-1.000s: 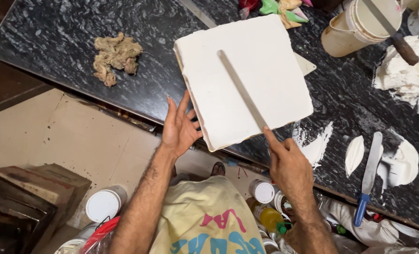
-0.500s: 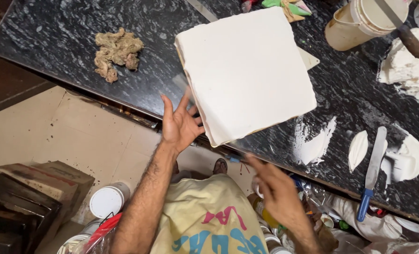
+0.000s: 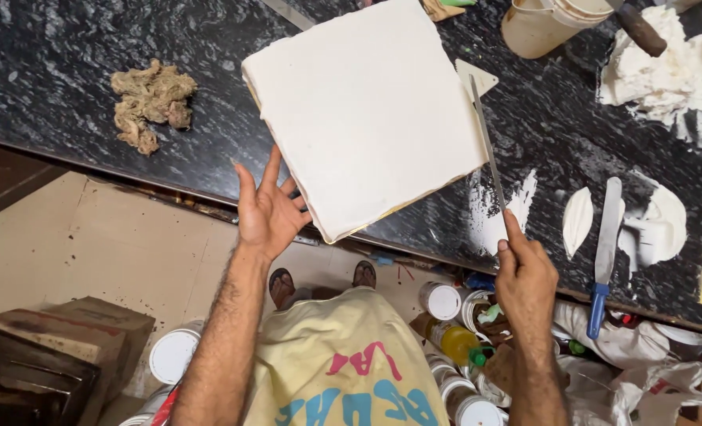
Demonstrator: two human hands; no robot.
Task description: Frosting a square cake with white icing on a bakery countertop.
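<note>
a: left hand [image 3: 268, 211] — fingers spread flat, nothing clasped, palm and fingertips pressed against the lower-left edge of the white square slab [image 3: 367, 114]. slab lies on the dark speckled counter [image 3: 67, 71], one corner jutting past the front edge.

b: right hand [image 3: 527, 278]?

a: clenched round the handle end of a long thin blade [image 3: 487, 146], forefinger laid along it. blade runs up along the slab's right edge, tip near the small white wedge [image 3: 477, 77] behind the slab.

b: so the edge is being dressed. notes on doing it well?

a: my judgement only: hold the blade flat to the side face and draw it in one even pass, so the coating does not ridge. the open hand should brace, not push, since the overhanging corner could tip or slide the slab.

b: surroundings?

a: clump of tan fibre [image 3: 151, 101] well left of the slab. white smears [image 3: 499, 213] on the counter just right of it. a blue-handled spatula [image 3: 606, 254] further right, beside white dabs. cream tub [image 3: 542, 25] and a heap of white paste [image 3: 670, 67] at the far right. paint tins [image 3: 442, 300] on the floor below.
</note>
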